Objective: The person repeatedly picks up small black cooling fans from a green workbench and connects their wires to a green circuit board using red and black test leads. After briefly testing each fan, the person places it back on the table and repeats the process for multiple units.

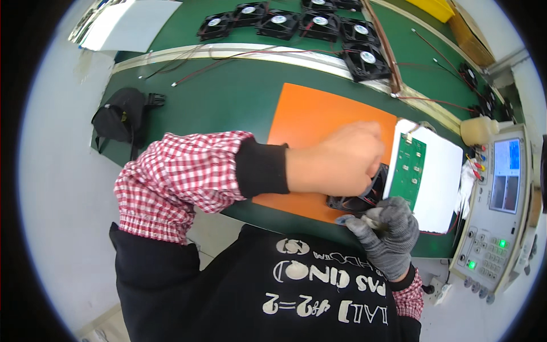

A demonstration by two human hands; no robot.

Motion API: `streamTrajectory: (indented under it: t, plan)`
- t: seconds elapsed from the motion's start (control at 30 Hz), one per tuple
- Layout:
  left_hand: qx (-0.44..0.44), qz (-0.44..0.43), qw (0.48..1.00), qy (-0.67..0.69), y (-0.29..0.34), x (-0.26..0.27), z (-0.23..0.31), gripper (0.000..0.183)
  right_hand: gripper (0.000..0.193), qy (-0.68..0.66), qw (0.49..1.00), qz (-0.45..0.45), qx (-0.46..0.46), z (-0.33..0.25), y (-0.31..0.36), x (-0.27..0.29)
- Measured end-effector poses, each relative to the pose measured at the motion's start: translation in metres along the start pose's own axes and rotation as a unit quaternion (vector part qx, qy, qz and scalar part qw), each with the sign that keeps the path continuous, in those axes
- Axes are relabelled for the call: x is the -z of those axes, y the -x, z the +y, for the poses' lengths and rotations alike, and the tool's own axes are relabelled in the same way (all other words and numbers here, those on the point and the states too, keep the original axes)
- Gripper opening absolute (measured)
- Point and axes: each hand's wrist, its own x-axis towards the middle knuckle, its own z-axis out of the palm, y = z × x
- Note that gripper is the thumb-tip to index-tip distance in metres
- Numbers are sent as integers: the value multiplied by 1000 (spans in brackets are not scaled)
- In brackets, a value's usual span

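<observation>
Left hand point(352, 161) curled over the black fan point(356, 203), gloved right hand point(394, 231) half-curled beside it — can't tell what either grips — a careless tug could strain the red wire point(370, 200)!

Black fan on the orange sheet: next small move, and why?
I'd probably ease the bare left hand up and toward the person's left, to uncover the black fan. The closed fist hides much of it on the orange sheet, while the gloved right hand is by its near edge; whether either hand touches it is unclear.
</observation>
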Motion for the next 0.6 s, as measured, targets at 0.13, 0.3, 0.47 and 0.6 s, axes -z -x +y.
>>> streamTrajectory:
  t: [0.13,0.3,0.47,0.6]
  plan:
    - [70,-92,993,29,-1,15,2,18,41,16,999,20,35,2,0,-4]
    - [114,-139,982,55,-4,21,3,26,35,11,999,19,29,3,-1,-8]
    - [155,-125,979,48,-4,20,14,28,35,13,999,24,19,1,1,-9]
    - [149,-121,977,90,1,20,10,30,33,24,999,15,16,0,0,-8]
